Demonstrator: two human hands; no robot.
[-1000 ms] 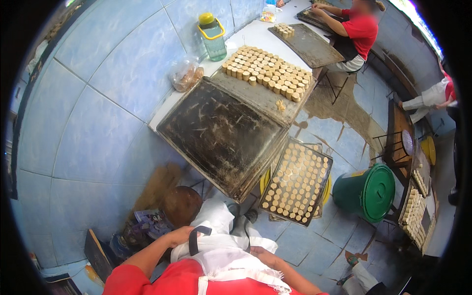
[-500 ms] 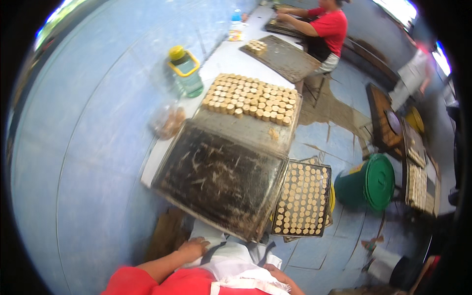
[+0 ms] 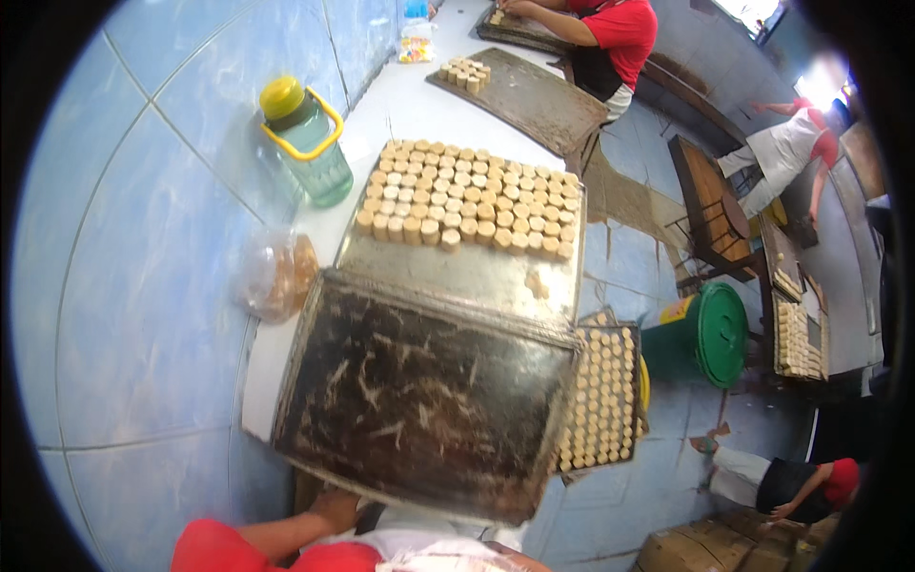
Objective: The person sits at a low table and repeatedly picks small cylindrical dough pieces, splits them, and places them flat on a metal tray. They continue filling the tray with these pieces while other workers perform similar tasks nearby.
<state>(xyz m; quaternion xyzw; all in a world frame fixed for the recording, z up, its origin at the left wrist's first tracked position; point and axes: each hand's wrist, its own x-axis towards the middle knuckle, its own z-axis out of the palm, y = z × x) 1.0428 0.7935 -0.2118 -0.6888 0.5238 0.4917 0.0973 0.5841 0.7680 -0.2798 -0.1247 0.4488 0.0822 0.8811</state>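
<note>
Head view: left hand (image 3: 335,510) at the lower edge of the frame, left of centre, just below the near edge of the dark tray (image 3: 429,400). Fingers dim and partly hidden; cannot tell whether its grip is wide, narrow or around something, nor whether it touches the tray. Right hand out of sight; only a bit of the right forearm (image 3: 515,558) shows at bottom centre, so its grip cannot be told either.

Dark tray fills the lower centre, above and to the right of the left hand, its surface streaked with pale scrapes. Its upper edge meets a grey tray (image 3: 448,276) at mid-frame. Pale round pieces (image 3: 467,195) stand packed in rows on the upper part of that one, well apart from the left hand; a small crumbly lump (image 3: 538,281) lies below them.

Left of the trays: clear plastic bag (image 3: 272,272) with brown contents, and a green bottle (image 3: 310,153) with yellow handle, upper left. Right of centre: lower tray (image 3: 638,381) of spaced discs, then a lidded green bin (image 3: 720,334). Co-worker in red (image 3: 624,38) at top.
</note>
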